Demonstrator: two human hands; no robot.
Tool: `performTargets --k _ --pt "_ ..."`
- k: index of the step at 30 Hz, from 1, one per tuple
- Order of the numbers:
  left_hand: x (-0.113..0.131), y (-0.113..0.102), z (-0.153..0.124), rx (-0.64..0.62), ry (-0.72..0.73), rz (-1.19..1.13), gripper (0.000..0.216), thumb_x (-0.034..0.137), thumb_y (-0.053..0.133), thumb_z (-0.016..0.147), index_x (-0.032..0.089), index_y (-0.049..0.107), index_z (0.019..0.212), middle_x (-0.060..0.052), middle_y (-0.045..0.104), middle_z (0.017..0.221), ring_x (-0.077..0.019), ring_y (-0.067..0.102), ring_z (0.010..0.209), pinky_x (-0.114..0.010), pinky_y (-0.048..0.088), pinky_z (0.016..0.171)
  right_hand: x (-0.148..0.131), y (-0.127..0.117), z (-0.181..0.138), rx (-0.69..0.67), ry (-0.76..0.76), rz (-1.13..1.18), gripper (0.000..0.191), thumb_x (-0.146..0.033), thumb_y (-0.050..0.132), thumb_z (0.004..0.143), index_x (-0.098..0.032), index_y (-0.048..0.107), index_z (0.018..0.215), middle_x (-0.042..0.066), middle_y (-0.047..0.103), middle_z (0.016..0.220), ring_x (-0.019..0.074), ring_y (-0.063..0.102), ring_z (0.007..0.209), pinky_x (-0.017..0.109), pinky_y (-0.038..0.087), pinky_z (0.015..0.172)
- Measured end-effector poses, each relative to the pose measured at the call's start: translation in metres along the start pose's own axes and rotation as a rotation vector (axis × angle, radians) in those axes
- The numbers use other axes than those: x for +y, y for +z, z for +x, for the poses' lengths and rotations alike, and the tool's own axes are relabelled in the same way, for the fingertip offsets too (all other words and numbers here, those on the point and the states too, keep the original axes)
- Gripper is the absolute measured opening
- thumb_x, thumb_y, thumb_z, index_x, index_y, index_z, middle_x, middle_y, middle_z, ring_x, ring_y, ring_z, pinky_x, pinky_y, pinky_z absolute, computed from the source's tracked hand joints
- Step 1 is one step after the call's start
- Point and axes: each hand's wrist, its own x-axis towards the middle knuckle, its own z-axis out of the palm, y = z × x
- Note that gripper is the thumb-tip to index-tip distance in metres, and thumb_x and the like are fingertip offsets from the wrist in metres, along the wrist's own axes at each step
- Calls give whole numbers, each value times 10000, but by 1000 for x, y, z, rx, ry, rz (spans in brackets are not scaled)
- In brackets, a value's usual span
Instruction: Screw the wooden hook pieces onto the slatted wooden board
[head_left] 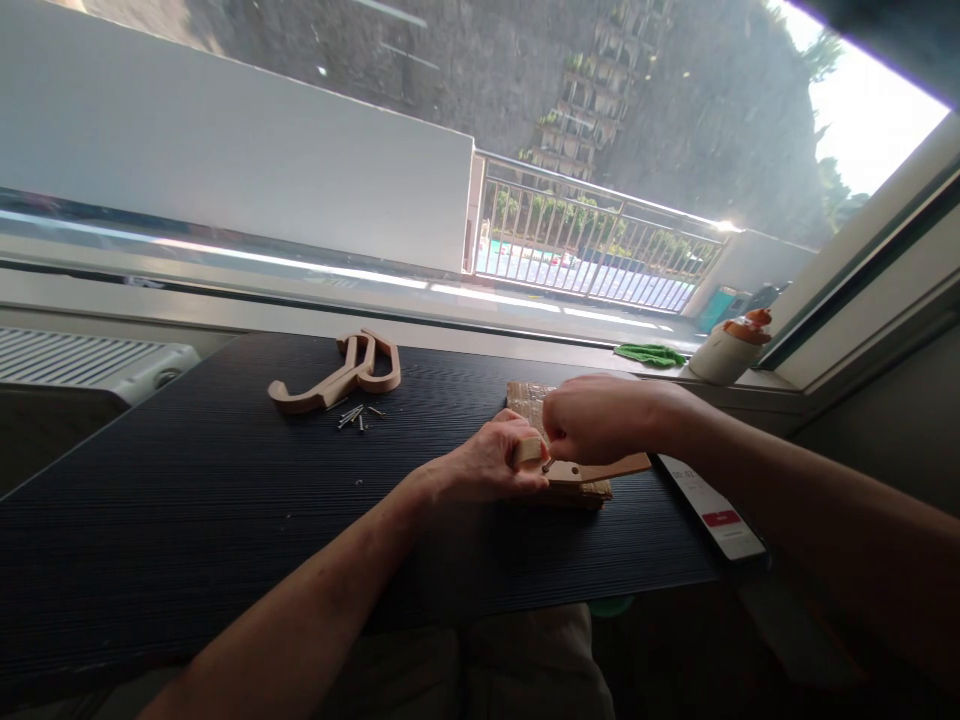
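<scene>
My left hand (510,460) is closed around one end of a pale wooden hook (566,473), pressing it down on a rough wooden block (592,495). A round, dark hole shows in the flat of the hook. Close beside it, my right hand (592,415) is in a fist above the hook, fingers pinched over another hole near the left fingertips. Something small and thin shows under those fingers, too small to name. To the left lie more wooden hooks (322,390), one against another, and several loose screws (356,415).
A phone (720,515) with a lit screen lies by the dark table's (225,520) right edge, under my right forearm. On the windowsill are a white bottle with an orange cap (727,350) and a green cloth (649,354). A radiator (90,360) stands at left.
</scene>
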Motion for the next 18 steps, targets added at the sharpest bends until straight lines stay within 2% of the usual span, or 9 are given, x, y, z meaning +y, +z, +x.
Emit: performTargets --k 4,5,8,11,15,18 --pt "-1 0 -1 -2 -13 -7 188 294 645 655 180 606 798 -16 578 834 -176 439 956 -260 386 802 13 2 11 -200 49 145 258 -341 538 721 -125 678 745 41 640 626 112 497 522 232 311 492" --pt "-1 0 -1 -6 -10 -9 189 292 648 654 181 605 800 -17 580 838 -177 438 959 -261 388 804 14 3 12 -214 71 154 270 -351 539 715 -129 681 768 38 641 628 112 501 523 231 315 496" --pt "-2 0 -1 1 -6 -29 172 278 652 649 179 595 778 -19 579 839 -179 435 966 -263 387 807 9 3 10 -101 106 90 314 -377 573 677 -150 681 866 53 654 710 136 541 597 234 325 521" --pt "-2 0 -1 3 5 -30 137 272 647 645 179 580 721 -6 578 799 -177 440 944 -271 370 834 -1 0 0 -25 66 2 350 -363 618 634 -182 666 929 61 655 788 164 561 674 238 326 538" --pt "-3 1 0 3 -18 -20 153 290 642 639 181 590 732 -1 566 777 -175 443 931 -262 365 831 -8 -6 -11 -10 71 -94 236 -224 575 665 -216 664 884 41 643 752 162 564 675 240 316 552" --pt "-2 1 0 14 -15 -15 166 297 645 636 177 590 737 -3 556 790 -173 451 934 -254 368 830 -9 -6 -11 30 46 -121 166 -203 536 708 -202 661 818 48 640 756 156 563 683 241 312 565"
